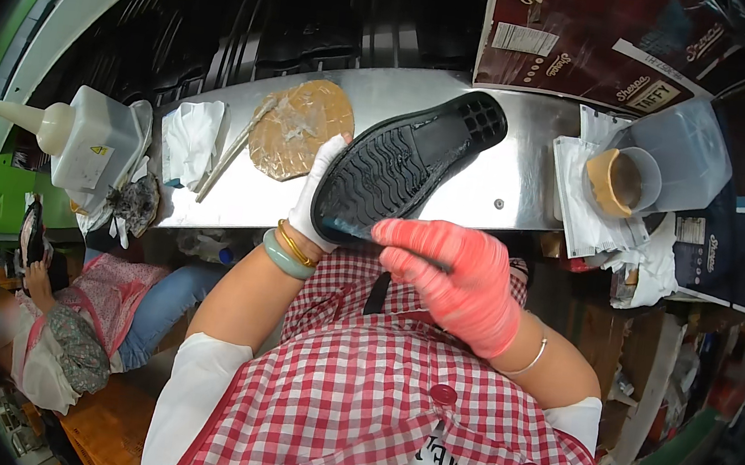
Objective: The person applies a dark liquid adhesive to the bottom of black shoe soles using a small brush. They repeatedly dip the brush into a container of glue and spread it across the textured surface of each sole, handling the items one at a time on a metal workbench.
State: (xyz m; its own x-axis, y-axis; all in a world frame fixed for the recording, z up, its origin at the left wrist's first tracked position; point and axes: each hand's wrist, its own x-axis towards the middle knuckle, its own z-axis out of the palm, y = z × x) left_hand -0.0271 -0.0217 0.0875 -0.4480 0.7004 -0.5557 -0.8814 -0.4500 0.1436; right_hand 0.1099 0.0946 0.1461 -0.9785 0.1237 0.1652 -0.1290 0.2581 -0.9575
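Note:
A black shoe sole [398, 167] is tilted over the near edge of the metal worktable. Its wavy-ridged wide end is close to me, and its end with square recesses points far right. My left hand [311, 193], in a white glove, grips the sole along its left side; most of the fingers are hidden behind it. My right hand [464, 280], in a pink-red striped glove, has its fingers pinched together at the near rim of the sole. Whatever is between those fingertips is hidden. A wet-looking bluish sheen shows on the rim there.
On the worktable [524, 190] lie a round tan disc [297, 132] with a thin stick, and folded white paper [192, 140]. A white nozzle bottle [88, 145] stands left. At right, a clear cup [636, 180] sits by printed cartons [588, 37]. A seated co-worker [96, 320] is at left.

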